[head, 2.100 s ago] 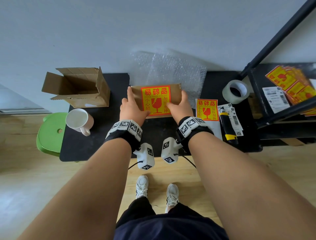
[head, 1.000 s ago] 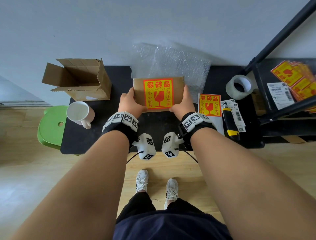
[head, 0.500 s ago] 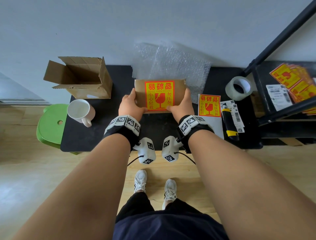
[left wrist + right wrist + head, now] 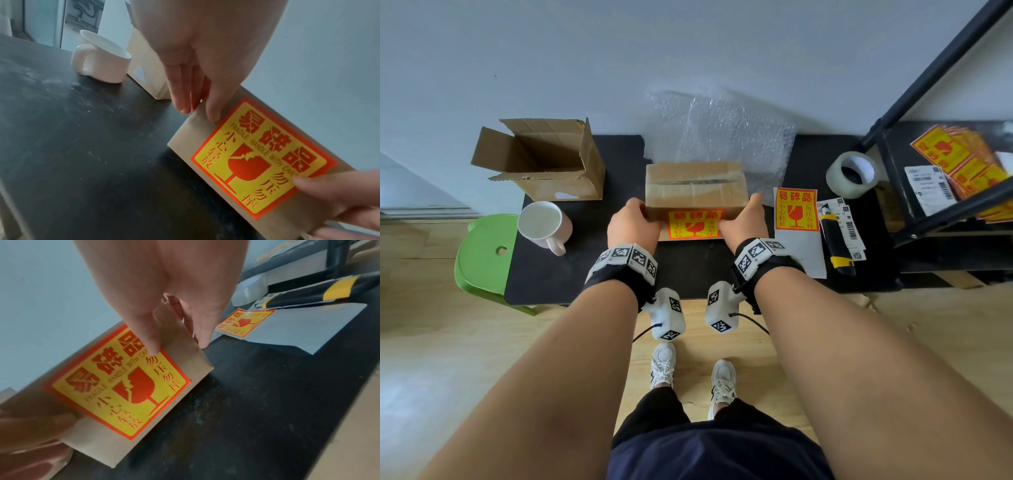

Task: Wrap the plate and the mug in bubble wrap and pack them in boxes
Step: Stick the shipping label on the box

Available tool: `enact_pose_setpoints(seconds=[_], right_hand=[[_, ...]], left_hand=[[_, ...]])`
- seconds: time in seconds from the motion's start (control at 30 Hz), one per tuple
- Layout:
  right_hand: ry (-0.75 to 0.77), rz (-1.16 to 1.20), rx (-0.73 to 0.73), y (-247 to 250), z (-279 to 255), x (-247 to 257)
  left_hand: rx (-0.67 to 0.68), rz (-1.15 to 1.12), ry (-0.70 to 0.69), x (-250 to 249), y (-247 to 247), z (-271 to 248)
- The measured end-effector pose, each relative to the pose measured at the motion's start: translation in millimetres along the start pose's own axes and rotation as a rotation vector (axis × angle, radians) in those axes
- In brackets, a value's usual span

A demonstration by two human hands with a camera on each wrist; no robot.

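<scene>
You're holding the taped box at both ends on the counter, left grip and right grip both grasping it, sticker facing you.

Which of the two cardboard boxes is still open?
The box at the table's far left, behind the white mug, lies on its side, flaps spread. The other, the sealed box between both hands, is taped shut and carries a fragile sticker.

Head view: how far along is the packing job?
Done: the taped brown cardboard box is closed and wears a yellow-red fragile sticker. In hand: left hand and right hand grip its ends. Left: the white ceramic mug stands bare beside the open cardboard box; the clear bubble wrap lies unused.
</scene>
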State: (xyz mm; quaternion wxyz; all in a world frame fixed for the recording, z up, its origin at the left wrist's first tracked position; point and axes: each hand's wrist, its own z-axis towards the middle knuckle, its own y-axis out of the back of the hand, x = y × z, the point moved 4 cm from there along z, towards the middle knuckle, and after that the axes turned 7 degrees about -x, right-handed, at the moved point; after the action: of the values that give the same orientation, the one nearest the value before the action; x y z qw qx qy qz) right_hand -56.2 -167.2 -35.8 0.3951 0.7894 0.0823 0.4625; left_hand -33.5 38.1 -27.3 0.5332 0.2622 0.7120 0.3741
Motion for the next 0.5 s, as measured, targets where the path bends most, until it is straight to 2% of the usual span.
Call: enact_pose_setpoints(seconds=[0.13, 0.3, 0.37, 0.5], right_hand=[[-0.038, -0.102, 0.049, -0.3, -3.9, -1.6], [-0.021, -0.185, 0.016, 11.4, -1.5, 2.3], [-0.001, -0.187, -0.012, 19.8, 1.1, 3.1], [0.011, -0.165, -0.075, 47.7, 6.5, 2.9]], left_hand=[[0.082, 0.062, 0.025, 4.3, -2.4, -4.8], [0.001, 0.075, 0.02, -12.2, 14.2, -4.5], [-0.04, 0.091, -0.036, -24.8, 21.2, -2.9], [-0.052, 0.16, -0.267, -64.2, 25.0, -2.7]])
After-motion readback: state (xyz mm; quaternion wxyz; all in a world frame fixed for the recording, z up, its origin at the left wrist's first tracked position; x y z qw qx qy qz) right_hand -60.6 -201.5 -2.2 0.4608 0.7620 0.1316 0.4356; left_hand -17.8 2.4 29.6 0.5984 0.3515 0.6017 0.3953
